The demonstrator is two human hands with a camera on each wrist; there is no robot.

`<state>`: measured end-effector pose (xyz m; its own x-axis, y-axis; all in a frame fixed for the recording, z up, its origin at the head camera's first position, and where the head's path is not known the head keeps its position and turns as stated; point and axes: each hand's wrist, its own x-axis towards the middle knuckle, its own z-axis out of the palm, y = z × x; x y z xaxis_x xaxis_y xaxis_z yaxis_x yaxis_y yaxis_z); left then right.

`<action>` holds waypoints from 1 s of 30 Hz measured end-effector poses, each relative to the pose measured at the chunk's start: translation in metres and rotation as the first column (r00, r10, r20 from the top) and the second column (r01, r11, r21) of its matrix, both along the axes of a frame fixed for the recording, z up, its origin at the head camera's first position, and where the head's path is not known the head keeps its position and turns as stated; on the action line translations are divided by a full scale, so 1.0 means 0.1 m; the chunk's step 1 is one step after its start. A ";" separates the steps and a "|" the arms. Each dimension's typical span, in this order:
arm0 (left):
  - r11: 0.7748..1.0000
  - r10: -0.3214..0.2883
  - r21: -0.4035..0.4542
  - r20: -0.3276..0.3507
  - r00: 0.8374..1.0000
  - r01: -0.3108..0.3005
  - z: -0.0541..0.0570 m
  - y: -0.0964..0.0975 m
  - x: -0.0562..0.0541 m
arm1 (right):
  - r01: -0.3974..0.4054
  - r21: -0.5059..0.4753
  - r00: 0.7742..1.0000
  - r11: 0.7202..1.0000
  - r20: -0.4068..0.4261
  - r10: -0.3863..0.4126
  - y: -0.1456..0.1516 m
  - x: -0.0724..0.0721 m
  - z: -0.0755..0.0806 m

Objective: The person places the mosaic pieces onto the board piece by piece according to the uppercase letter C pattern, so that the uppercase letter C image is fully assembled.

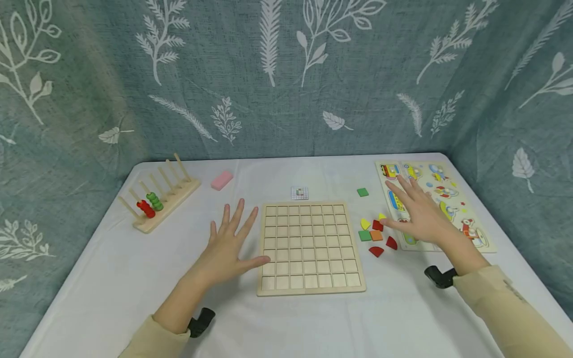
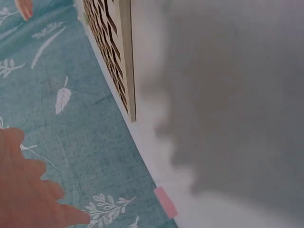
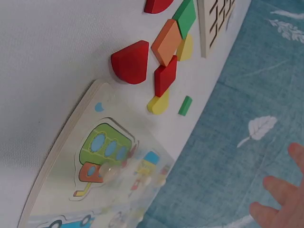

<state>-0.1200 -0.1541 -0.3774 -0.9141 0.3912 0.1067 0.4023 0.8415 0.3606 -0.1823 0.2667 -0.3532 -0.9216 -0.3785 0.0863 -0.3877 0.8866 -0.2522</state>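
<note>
My left hand point(image 1: 228, 251) hovers with spread fingers at the left side of the wooden grid board point(image 1: 309, 248), its thumb overlapping the board's edge in the head view. My right hand point(image 1: 421, 211), fingers also spread and holding nothing, is over the left part of the picture puzzle board point(image 1: 465, 204). Between the two boards lie several small coloured pieces: red quarter-rounds point(image 3: 130, 62), a red square point(image 3: 165, 76), an orange square point(image 3: 167, 42), a green square point(image 3: 185, 18) and yellow rounded pieces point(image 3: 158, 102). In the left wrist view, the left hand point(image 2: 33, 190) shows only its fingers.
At the back left stands a wooden peg rack point(image 1: 172, 204) with red beads point(image 1: 146, 209) and green beads point(image 1: 154, 201). A pink block point(image 1: 221, 180) lies right of it. Behind the grid board is a small patterned card point(image 1: 300, 193); a lone green square point(image 1: 362, 192) lies farther right.
</note>
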 end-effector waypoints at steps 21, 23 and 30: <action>0.973 0.028 0.219 0.192 0.981 -0.070 -0.18 0.13 0.09 | 0.047 -0.023 0.991 0.999 0.122 -0.044 -0.03 -0.16 -0.04; 0.967 0.020 0.243 0.209 0.978 -0.072 -0.19 0.13 0.09 | 0.043 -0.030 0.991 0.999 0.125 -0.039 -0.03 -0.17 -0.05; 0.941 -0.019 0.331 0.272 0.962 -0.075 -0.21 0.15 0.11 | 0.036 -0.036 0.991 0.999 0.132 -0.031 -0.06 -0.21 -0.05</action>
<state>-0.1086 -0.1390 -0.3984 -0.9369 0.3489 -0.0224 0.2295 0.6619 0.7136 -0.2038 0.2609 -0.3586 -0.9381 -0.3456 -0.0220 -0.3191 0.8872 -0.3332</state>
